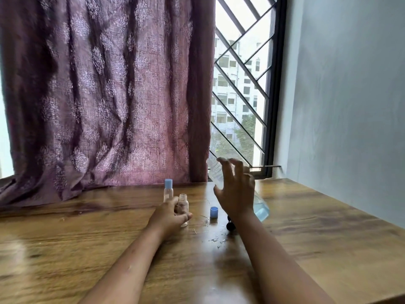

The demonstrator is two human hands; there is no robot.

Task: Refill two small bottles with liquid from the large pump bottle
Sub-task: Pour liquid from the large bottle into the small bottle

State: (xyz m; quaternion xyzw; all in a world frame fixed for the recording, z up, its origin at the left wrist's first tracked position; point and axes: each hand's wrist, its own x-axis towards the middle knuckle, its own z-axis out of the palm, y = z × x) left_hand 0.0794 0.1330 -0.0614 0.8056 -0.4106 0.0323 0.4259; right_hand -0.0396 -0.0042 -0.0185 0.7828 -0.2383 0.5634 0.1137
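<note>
On the brown wood-grain tabletop [87, 238] in front of us, our left hand [168, 216] is grasping the small clear uncapped bottle [183, 202], with fingers and thumb curling round its lower half while it is standing upright on the wood. Just behind that hand, the second small clear bottle with a light-blue cap [168, 189] is standing upright, near the curtain's hem. To the right of the uncapped bottle, a loose light-blue round cap [214, 212] is sitting on the tabletop, and a black pump head [230, 225] is lying just beside it, partly under our right wrist. Our right hand [236, 194] is hovering above the tabletop with its fingers spread and blurred, its back facing us. The large clear plastic bottle [261, 209] is slanting behind that palm, its upper end pointing up and to the left toward the window and its lower end holding pale blue liquid off to the right. We cannot tell whether the right hand is gripping it or only lying against it. A few tiny pale scraps [215, 239] are lying on the wood between our forearms. Behind the tabletop a patterned mauve curtain [109, 95] is hanging, beside a dark diagonal window grille [241, 84] and a pale wall [350, 95].
</note>
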